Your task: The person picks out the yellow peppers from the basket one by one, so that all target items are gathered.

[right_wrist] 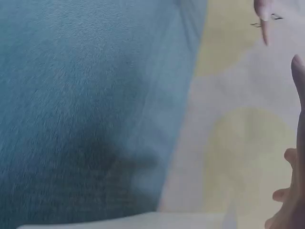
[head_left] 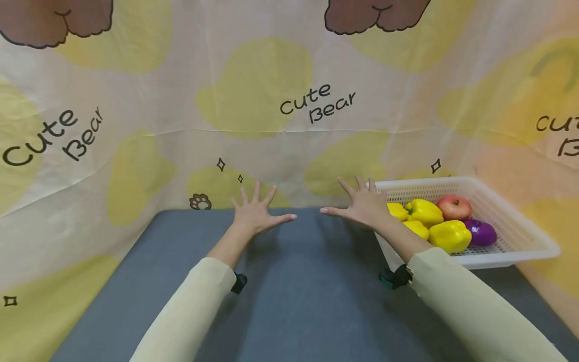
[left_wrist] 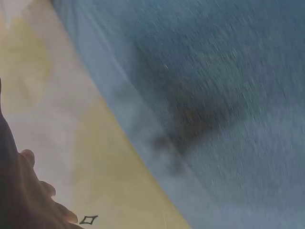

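Both hands are held out over the blue-grey table with fingers spread and nothing in them. The left hand [head_left: 254, 215] is left of the middle, its thumb pointing right. Opposite it, the right hand [head_left: 365, 207] points its thumb left, and its wrist side overlaps the white basket [head_left: 506, 259] in the head view. Inside that basket lie several yellow bell peppers [head_left: 450, 236], a red apple [head_left: 454, 207] and a purple eggplant [head_left: 482, 233]. In the left wrist view the left hand [left_wrist: 33, 200] shows at the lower left; the right hand [right_wrist: 293, 191] edges the right wrist view.
The blue-grey table [head_left: 307, 301] ends at a hanging cloth [head_left: 253, 90] printed with yellow patches and "Cute Bear". Shadows of the hands fall on the tabletop. The basket stands at the table's right side. Dark straps [head_left: 395, 276] sit at the wrists.
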Demonstrator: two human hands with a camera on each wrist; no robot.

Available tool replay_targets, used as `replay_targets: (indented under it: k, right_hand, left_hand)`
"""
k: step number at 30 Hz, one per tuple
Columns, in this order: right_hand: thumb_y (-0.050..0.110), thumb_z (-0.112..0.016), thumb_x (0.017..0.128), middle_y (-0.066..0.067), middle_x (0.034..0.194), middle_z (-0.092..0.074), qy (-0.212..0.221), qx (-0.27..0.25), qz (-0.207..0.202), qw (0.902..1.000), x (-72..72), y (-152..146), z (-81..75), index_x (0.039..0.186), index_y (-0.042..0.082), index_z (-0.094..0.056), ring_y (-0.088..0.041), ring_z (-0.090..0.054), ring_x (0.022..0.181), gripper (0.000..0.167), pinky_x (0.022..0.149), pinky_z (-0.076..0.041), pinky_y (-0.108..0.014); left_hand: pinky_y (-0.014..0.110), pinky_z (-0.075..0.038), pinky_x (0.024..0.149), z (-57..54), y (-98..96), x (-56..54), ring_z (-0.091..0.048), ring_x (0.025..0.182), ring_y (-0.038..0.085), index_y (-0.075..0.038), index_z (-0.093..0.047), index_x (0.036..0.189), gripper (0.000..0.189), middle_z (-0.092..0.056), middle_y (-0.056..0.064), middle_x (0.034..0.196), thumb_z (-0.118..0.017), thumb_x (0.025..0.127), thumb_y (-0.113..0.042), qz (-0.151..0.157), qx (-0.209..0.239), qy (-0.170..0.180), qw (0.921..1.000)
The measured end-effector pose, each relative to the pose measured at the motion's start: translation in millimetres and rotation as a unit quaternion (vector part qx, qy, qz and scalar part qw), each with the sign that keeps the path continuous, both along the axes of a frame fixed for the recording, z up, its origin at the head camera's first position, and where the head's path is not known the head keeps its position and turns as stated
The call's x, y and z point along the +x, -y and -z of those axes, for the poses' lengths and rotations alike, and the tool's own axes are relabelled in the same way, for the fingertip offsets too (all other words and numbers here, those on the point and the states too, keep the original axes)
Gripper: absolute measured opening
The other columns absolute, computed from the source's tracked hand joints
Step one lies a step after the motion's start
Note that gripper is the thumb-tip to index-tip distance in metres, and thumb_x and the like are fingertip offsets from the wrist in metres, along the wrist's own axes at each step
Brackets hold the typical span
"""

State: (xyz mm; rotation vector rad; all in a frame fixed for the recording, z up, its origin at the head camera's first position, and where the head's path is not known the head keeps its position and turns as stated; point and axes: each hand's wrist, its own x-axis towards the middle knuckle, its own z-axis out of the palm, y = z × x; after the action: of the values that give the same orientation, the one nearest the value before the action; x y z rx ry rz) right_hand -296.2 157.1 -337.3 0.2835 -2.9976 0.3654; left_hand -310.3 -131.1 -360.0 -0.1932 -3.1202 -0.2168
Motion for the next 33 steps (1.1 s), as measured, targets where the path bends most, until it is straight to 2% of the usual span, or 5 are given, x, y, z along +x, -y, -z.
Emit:
replay_targets:
  k: [5,12,18,25,33]
  right_hand:
    - [0.077,-0.062,0.079,-0.023,0.165,-0.025,-0.088,0.022,-0.045,0.9948,21.4,-29,-11.2,0.160,0.026,-0.031,-0.054,-0.016,0.152,0.100,0.114,-0.015,-0.080]
    - [0.056,-0.078,0.078,-0.023,0.157,-0.040,-0.209,0.004,-0.075,0.9751,55.7,-86,-17.7,0.151,0.020,-0.048,-0.050,-0.029,0.147,0.087,0.117,-0.020,-0.073]
    - [0.042,-0.084,0.076,-0.025,0.152,-0.044,-0.273,-0.062,-0.043,0.9592,77.1,-132,-13.5,0.148,0.014,-0.050,-0.049,-0.039,0.140,0.084,0.115,-0.029,-0.069]
    - [0.038,-0.077,0.086,-0.023,0.156,-0.041,-0.301,-0.149,0.035,0.9411,96.9,-177,6.2,0.152,0.016,-0.046,-0.050,-0.035,0.142,0.076,0.116,-0.027,-0.070]
    - [0.033,-0.073,0.090,-0.024,0.155,-0.043,-0.319,-0.194,0.078,0.9244,102.4,-206,18.7,0.150,0.012,-0.048,-0.050,-0.036,0.143,0.067,0.118,-0.025,-0.069]
  left_hand:
    - [0.076,-0.012,0.118,-3.3,-15.2,8.5,-0.011,0.155,0.048,-0.025,-0.010,0.164,0.100,-0.014,0.015,0.171,-0.043,0.088,-0.082,0.027,0.068,-0.032,0.9968]
    - [0.064,-0.026,0.121,-9.6,-53.4,26.6,-0.035,0.151,0.036,-0.018,-0.023,0.162,0.085,-0.038,0.011,0.162,-0.054,0.097,-0.062,0.085,0.157,-0.093,0.9796]
    - [0.055,-0.033,0.121,-10.0,-87.3,42.8,-0.042,0.147,0.032,-0.017,-0.031,0.159,0.076,-0.045,0.010,0.159,-0.059,0.098,-0.052,0.094,0.241,-0.079,0.9628]
    - [0.053,-0.039,0.117,3.8,-129.9,57.6,-0.043,0.147,0.031,-0.024,-0.030,0.160,0.072,-0.042,0.006,0.161,-0.059,0.098,-0.049,0.093,0.319,-0.036,0.9426]
    - [0.053,-0.047,0.109,9.1,-174.4,65.1,-0.053,0.138,0.030,-0.026,-0.032,0.159,0.070,-0.053,0.005,0.153,-0.059,0.098,-0.049,0.092,0.371,-0.022,0.9236]
